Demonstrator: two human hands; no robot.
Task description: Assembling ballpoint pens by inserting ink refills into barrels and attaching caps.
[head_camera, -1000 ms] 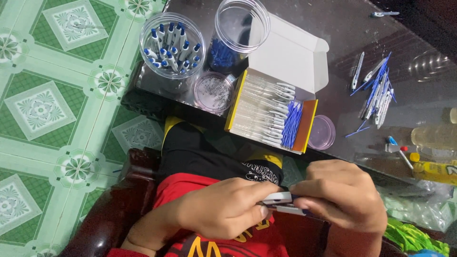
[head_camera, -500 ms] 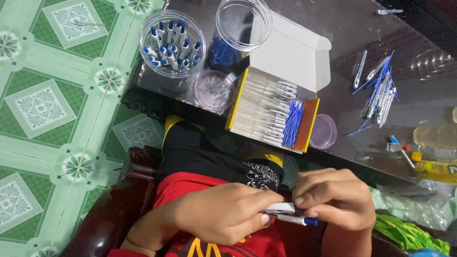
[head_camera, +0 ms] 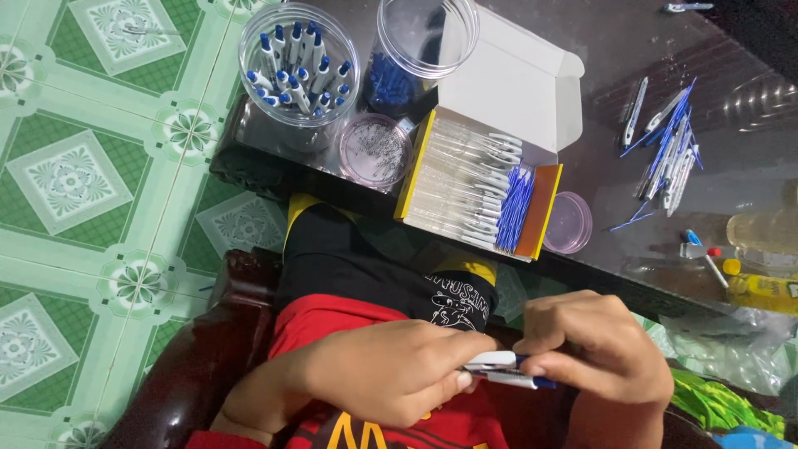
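The left hand (head_camera: pixel 391 370) and the right hand (head_camera: pixel 594 349) meet over the lap, both grasping one white pen with a blue tip (head_camera: pixel 503 371): the left fingers pinch its white end, the right fingers close over its blue end. Under the hands lie red and black clothes (head_camera: pixel 366 274) and the dark chair arm (head_camera: pixel 199 349). Just beyond the hands, on the dark glass counter (head_camera: pixel 598 83), stands an open yellow-sided cardboard box (head_camera: pixel 478 187) of clear pen barrels and blue refills. Beside it, ahead of the right hand, is a small round pink lid (head_camera: pixel 568 222). Ahead of the left hand sits a round clear dish of small springs (head_camera: pixel 374 151). Farther off stand a clear tub of finished white-and-blue pens (head_camera: pixel 298 62) and a clear jar of blue parts (head_camera: pixel 416 54). Far beyond the right hand lie loose pen parts (head_camera: pixel 669 154).
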